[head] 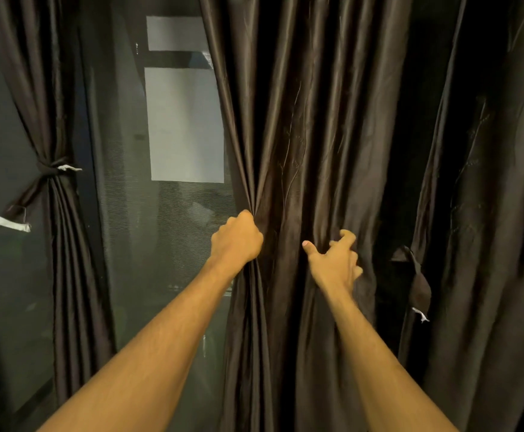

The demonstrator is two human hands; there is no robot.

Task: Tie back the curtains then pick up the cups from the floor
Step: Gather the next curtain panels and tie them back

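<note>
Head view: hands [237, 240] [335, 263] fisted in curtain [316, 120]

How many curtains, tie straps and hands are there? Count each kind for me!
Curtains: 3 (tied curtain, middle curtain, right curtain)
Tie straps: 2 (knotted strap, hanging strap)
Hands: 2 (left hand, right hand)
Total: 7

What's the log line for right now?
left hand: grips middle curtain edge | right hand: clutches its folds | far-left curtain: tied | cups: unseen
</note>
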